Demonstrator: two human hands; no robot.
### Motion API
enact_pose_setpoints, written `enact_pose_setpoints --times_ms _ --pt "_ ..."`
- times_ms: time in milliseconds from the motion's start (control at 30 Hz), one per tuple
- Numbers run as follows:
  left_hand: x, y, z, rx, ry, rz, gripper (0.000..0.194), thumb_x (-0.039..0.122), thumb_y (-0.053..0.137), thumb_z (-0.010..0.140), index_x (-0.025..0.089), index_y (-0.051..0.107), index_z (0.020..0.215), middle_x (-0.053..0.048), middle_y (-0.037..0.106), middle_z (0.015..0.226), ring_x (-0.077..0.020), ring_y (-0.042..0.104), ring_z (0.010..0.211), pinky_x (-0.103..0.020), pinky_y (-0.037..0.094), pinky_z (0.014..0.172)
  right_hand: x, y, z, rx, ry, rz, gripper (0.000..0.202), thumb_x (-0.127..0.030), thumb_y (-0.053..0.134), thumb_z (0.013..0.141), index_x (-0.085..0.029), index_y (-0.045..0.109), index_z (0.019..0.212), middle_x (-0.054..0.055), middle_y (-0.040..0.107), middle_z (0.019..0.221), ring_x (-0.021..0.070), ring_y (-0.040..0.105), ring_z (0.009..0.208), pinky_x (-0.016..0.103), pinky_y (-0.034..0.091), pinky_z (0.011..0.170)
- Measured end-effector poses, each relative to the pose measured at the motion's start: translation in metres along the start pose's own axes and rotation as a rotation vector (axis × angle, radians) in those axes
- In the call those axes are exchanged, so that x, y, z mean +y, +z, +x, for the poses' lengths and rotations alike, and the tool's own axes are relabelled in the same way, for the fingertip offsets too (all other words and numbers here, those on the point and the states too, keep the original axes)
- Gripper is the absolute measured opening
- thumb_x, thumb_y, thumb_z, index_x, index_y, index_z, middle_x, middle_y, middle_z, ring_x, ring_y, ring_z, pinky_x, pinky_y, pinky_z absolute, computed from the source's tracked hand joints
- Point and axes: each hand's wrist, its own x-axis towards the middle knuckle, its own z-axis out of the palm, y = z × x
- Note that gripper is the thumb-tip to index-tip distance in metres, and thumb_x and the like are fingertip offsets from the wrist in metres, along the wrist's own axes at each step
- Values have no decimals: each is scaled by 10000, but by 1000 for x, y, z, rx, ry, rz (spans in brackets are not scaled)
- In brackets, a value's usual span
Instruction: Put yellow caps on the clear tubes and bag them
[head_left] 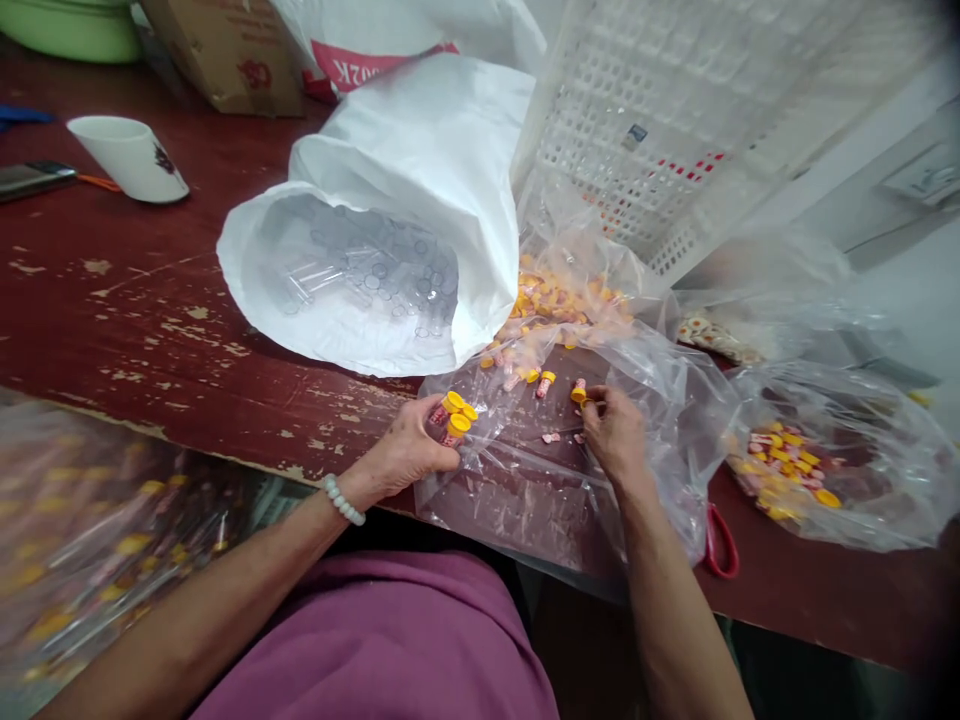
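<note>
Several small yellow caps with pink patterned stems [458, 425] are gathered in my left hand [409, 445], its fingers closed round them at the table's front edge. My right hand [615, 432] pinches one more yellow cap [578, 393], with its pink stem pointing up, over a clear plastic bag [525, 490]. A loose yellow-capped piece [545, 384] lies between the hands. Behind them is a heap of yellow-capped pieces [559, 298] in the clear bag. To the left, a white sack [480, 240] lies with its mouth open, showing clear tubes [337, 275] inside.
A second clear bag with yellow-capped pieces [787, 460] lies at the right, near a red handle [721, 542]. A white perforated crate [600, 130] stands behind. On the left are a white cup [131, 160], a phone [36, 180] and a cardboard box [232, 55].
</note>
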Motion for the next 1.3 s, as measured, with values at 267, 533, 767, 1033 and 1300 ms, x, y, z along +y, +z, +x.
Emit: enact_pose_setpoints --times_ms 267,533,767,1033,1300 --pt "5 14 -1 -1 189 421 221 72 569 546 146 521 749 43 506 664 -80 420 583 -191 298 509 -104 -17 -71 -413 23 835 111 -241 590 772 -198 641 861 -5 640 788 98 574 646 226 469 593" --pt "8 17 -6 -18 273 664 200 66 502 589 156 523 765 32 507 657 -95 418 581 -223 266 528 -122 -26 -72 -256 -364 453 188 -169 519 852 -223 642 984 34 601 959 141 578 877 277 461 744" --pt "3 14 -7 -25 187 521 145 101 548 585 154 505 712 36 514 641 -89 408 573 -215 273 512 -114 -8 -93 -173 -609 228 206 -225 565 817 -222 605 1019 69 523 1074 208 495 1031 409 399 921" --pt "3 6 -2 11 13 152 255 61 570 513 130 552 758 36 531 659 -80 423 576 -202 348 526 -110 14 -94 -219 -624 178 446 -341 581 809 -224 483 1227 117 380 1298 254 397 1228 440 371 1001" --pt "-12 -3 -18 -7 -90 9 174 78 642 461 134 530 583 42 484 560 -96 438 546 -207 368 466 -117 60 -96 -136 -1010 102 736 -458 609 769 -174 333 1390 183 487 1283 352 503 1126 512 423 906"
